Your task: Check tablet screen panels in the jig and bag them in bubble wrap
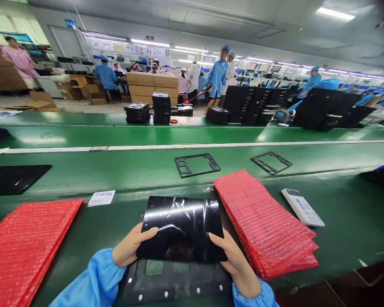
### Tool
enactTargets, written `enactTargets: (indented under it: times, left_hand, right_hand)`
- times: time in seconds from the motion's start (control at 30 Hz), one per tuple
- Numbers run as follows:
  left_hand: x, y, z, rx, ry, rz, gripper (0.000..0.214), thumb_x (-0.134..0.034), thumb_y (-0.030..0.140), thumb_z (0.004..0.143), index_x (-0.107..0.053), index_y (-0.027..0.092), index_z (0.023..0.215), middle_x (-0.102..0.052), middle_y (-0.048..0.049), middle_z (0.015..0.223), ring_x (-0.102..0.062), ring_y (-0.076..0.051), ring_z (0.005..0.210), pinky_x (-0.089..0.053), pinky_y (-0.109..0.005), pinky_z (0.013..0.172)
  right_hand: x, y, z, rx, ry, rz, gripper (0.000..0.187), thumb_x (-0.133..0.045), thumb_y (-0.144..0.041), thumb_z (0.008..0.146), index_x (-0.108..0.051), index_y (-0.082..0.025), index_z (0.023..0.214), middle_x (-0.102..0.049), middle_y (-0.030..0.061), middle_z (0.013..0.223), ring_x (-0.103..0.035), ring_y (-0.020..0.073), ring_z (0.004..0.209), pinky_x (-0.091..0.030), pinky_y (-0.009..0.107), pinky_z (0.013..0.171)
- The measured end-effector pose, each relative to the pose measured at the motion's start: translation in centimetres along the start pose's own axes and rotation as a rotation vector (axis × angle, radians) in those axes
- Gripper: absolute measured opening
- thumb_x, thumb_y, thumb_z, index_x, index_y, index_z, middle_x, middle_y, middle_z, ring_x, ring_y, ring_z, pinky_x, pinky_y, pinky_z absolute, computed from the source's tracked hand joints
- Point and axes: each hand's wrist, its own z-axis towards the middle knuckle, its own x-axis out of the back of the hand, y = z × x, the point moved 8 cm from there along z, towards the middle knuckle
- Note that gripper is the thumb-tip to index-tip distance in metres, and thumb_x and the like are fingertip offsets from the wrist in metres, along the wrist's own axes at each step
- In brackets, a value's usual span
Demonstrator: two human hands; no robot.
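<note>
Both of my hands grip the side edges of a glossy black panel [182, 228] wrapped in clear plastic film. My left hand [131, 245] holds its left edge, and my right hand [230, 256] holds its right edge. The panel's lower edge overlaps a black fixture plate [176, 283] with round pale studs. A stack of red bubble-wrap bags [264, 224] lies just right of my right hand. Another red stack [25, 256] lies farther left of my left hand.
A green conveyor belt [115, 179] runs across the view, carrying black open frames [197, 165] and a black panel [13, 179]. A white handheld device [302, 207] and a handwritten note [101, 198] lie nearby. Beyond, stacked black panels [243, 104], cardboard boxes and blue-gowned co-workers stand.
</note>
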Motion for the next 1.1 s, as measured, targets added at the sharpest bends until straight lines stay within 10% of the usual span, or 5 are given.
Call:
enactTargets:
  times: [1.1]
  left_hand:
    - [-0.07,0.14,-0.05,0.002,0.012,0.002,0.045,-0.073,0.029,0.079,-0.068,0.017,0.122,-0.072,-0.0125,0.115,-0.064,-0.031,0.109,-0.045,-0.043,0.1]
  right_hand:
    - [-0.1,-0.04,0.06,0.007,-0.02,0.008,0.052,-0.079,-0.032,0.073,-0.064,-0.023,0.122,-0.071,0.0071,0.116,-0.06,0.0302,0.116,-0.042,0.047,0.103]
